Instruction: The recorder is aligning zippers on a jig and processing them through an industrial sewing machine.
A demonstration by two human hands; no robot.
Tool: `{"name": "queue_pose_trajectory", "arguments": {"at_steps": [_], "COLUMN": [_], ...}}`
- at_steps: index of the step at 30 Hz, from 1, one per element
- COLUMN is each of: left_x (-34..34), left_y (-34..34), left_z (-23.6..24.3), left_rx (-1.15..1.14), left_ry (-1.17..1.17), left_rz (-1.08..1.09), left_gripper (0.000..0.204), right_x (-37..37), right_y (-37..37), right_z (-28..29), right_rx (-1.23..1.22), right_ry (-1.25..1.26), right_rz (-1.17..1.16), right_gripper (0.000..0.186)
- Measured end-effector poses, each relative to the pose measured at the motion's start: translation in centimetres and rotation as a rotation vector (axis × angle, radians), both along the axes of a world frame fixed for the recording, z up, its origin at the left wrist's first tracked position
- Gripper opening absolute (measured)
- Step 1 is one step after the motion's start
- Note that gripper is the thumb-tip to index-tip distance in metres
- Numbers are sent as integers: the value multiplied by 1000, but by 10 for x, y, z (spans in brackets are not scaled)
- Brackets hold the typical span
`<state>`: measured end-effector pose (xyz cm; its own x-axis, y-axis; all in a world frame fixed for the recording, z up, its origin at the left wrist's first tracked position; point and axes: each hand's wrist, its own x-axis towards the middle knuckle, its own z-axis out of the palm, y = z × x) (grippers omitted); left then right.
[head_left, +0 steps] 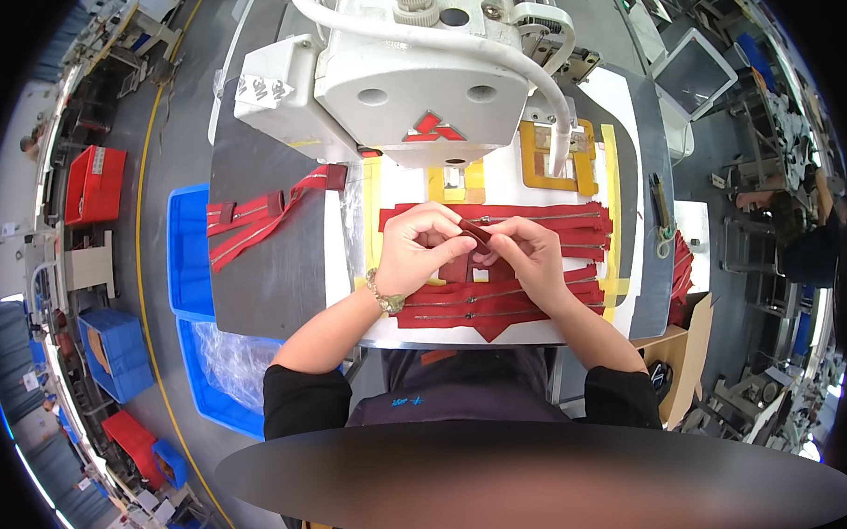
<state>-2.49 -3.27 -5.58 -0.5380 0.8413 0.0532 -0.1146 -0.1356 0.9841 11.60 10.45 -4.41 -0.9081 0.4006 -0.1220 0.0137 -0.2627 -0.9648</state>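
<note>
My left hand [415, 246] and my right hand [531, 259] both pinch a small dark red folded piece [474, 229], held between their fingertips just below a white sewing machine head [420, 96]. Beneath my hands, several red zipper strips [497, 304] lie in rows on a white board [348, 299] with yellow tape at its sides. A yellow template frame [586, 158] sits behind them at the right. More red zipper strips [257, 231] trail over the dark tabletop [245, 305] at the left.
Scissors [661, 212] lie at the table's right edge, near a cardboard box [672, 348] and a tilted screen [693, 73]. Blue crates [191, 252] stand beside the table at the left, one with clear plastic [233, 370]. Another person [811, 241] is at the far right.
</note>
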Motion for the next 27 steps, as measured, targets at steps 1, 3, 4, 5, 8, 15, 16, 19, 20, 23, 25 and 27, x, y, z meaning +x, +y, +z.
{"name": "queue_pose_trajectory", "arguments": {"at_steps": [1, 3, 4, 5, 8, 15, 16, 19, 20, 23, 25, 27], "left_x": [0, 0, 0, 0, 3, 3, 4, 5, 5, 7, 8, 8], "left_y": [1, 2, 1, 1, 3, 2, 2, 2, 1, 1, 1, 1], "left_z": [2, 2, 2, 2, 2, -3, -3, -2, -1, -1, -3, -4], "left_rx": [15, 32, 24, 15, 75, 86, 81, 71, 66, 97, 106, 116], "left_ry": [-41, -79, -75, -71, -139, -70, -90, -103, -96, -3, 8, 20], "left_rz": [28, 56, 59, 62, 66, 81, 76, 73, 76, 94, 97, 100], "left_gripper": [8, 7, 8, 9, 10, 10, 11, 11, 11, 11, 11, 12], "right_x": [-1, -2, -2, -2, -2, -4, -4, -3, -3, -3, -2, -2], "right_y": [-2, -2, -2, -2, -1, -3, -3, -4, -4, -5, -5, -5], "right_z": [-2, 1, 0, -2, -3, -4, -3, -3, -3, -1, 0, 0], "right_rx": [-28, -7, -5, -16, -52, -135, -135, -136, -134, -131, -129, -126], "right_ry": [83, 135, 137, 112, 64, 40, 39, 33, 33, 24, 16, 14], "right_rz": [9, 53, 51, 40, 29, 23, 22, 16, 12, 3, -3, -10], "right_gripper": [16, 26, 26, 24, 19, 12, 12, 11, 11, 10, 10, 9]}}
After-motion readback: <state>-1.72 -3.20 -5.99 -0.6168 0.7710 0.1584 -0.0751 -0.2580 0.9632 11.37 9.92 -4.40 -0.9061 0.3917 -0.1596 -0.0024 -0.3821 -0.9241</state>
